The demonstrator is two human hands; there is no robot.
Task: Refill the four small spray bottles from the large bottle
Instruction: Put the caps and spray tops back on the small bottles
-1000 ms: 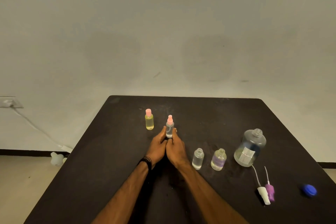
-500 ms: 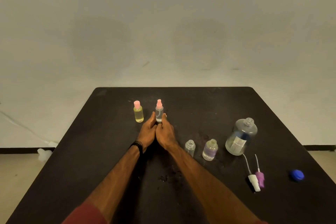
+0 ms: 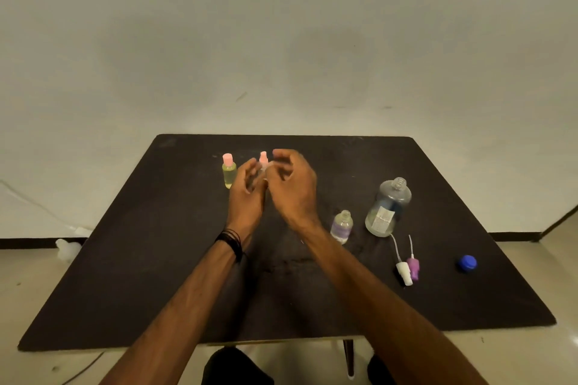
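On the black table [image 3: 125, 259] a yellow small bottle [image 3: 229, 172] with a pink cap stands at the back left. Beside it a clear small bottle with a pink spray top [image 3: 263, 158] is half hidden behind my hands. My left hand [image 3: 247, 194] and my right hand [image 3: 292, 187] hover just in front of it, fingers loosely curled, holding nothing. An uncapped small bottle with a purple label [image 3: 341, 226] stands right of my right forearm. The large clear bottle [image 3: 387, 208] stands open further right. A fourth small bottle is not visible.
A white spray head [image 3: 404, 272] and a purple spray head [image 3: 413, 267] lie in front of the large bottle, with a blue cap [image 3: 467, 263] near the right edge. A white object [image 3: 67, 248] sits on the floor at left.
Both hands have let go of the pink-topped clear bottle and lifted off the table, spreading apart. My right forearm now covers the uncapped clear bottle. The camera has tilted.
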